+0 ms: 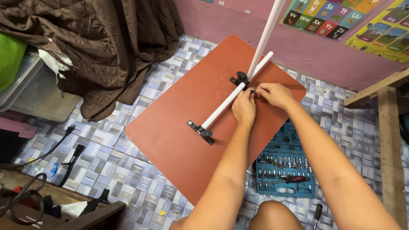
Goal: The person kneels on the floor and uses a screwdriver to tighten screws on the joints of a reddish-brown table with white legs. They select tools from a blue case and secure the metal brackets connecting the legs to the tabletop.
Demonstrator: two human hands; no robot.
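Head camera looks steeply down, fairly near, at a reddish tabletop (179, 140).

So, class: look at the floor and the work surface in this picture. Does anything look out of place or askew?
Yes. A black comb lies on the tiled floor beside a black cable, and a brown cloth slumps off a grey bin. The red board lies at a slant.

Brown quilted cloth (106, 47) heaped upper left, draped over grey plastic bin (38, 91). Green fabric (9, 55) at left edge. Patterned blue-grey floor tiles (128, 170) throughout. Black comb (68, 168) on tiles lower left, black cable (47, 153) running beside it. Open blue socket-set case (284, 170) on floor at right, red-handled tool inside. Pink wall (264, 38) behind, alphabet posters (336, 17) on it. Wooden frame (390, 127) at right edge.
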